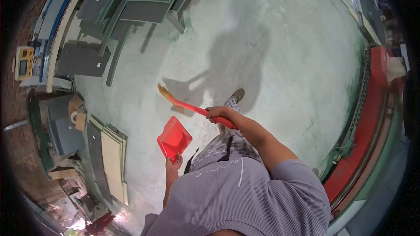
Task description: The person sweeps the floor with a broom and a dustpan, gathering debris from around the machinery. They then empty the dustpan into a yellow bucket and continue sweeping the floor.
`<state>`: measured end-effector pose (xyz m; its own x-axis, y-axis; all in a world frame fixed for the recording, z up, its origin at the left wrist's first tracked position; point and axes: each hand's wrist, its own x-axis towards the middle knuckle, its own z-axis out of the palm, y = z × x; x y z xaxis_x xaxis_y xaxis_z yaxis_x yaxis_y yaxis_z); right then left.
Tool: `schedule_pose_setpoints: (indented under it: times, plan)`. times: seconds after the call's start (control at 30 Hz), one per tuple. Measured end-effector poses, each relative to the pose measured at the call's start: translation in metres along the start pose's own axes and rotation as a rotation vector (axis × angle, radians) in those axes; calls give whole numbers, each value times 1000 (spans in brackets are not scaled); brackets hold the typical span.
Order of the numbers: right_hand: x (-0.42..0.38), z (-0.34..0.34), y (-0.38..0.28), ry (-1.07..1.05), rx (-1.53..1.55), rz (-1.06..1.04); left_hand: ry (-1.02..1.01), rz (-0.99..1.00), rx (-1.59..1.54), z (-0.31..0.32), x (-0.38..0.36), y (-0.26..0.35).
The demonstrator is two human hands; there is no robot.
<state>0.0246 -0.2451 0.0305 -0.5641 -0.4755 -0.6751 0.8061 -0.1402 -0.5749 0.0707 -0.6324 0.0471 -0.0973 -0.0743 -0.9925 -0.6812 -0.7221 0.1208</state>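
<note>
My right hand (pixel 218 114) is wrapped round the red handle of a hand brush (pixel 190 107). The brush points up and left, and its yellowish bristles end in the air over the floor. Lower on the left, my left hand (pixel 175 161) grips the short handle of a red dustpan (pixel 175 137). The pan's wide part faces away from me, below the brush head and apart from it. I cannot make out any sweepings inside the pan.
Dark grey panels (pixel 148 11) lie stacked at the upper left. Cream and grey boards (pixel 111 148) lie on the left. A long red metal beam (pixel 358 161) with a chain beside it runs along the right. Pale concrete floor (pixel 288 61) spreads ahead, with my shadow on it.
</note>
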Motion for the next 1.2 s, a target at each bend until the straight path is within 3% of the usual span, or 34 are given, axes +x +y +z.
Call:
schedule_pose_setpoints:
  times: [0.1,0.17,0.23,0.3,0.43,0.57,0.63,0.7,0.77,0.83,0.97,1.0,1.2]
  plan:
    - [17,-46,26,92,7,-407,39,-2,54,46,-3,12]
    - [7,-82,17,216,138,-24,42,-12,62,67,4,13]
    - [-16,-130,51,260,444,-81,-48,-9,57,90,15,18]
    - [-90,-152,27,244,567,-37,-24,13,55,127,13,16]
    - [-172,-210,68,565,623,-9,-92,35,134,187,16,16]
    - [-233,-256,89,821,966,69,-117,32,169,240,9,12]
    - [-252,-277,98,907,1073,-27,-181,-40,153,253,18,14]
    - [-279,-276,74,975,902,51,-159,-6,157,270,15,10]
    - [-290,-267,47,1073,947,-90,-129,34,153,279,15,14]
    - [-288,-274,40,1063,917,-85,-168,-28,163,288,19,15]
    - [-277,-270,-3,1024,744,-87,-112,29,191,301,24,13]
    - [-268,-270,-7,961,771,-199,-80,11,204,304,30,14]
    - [-184,-293,-142,616,737,-186,-13,-24,275,363,66,18]
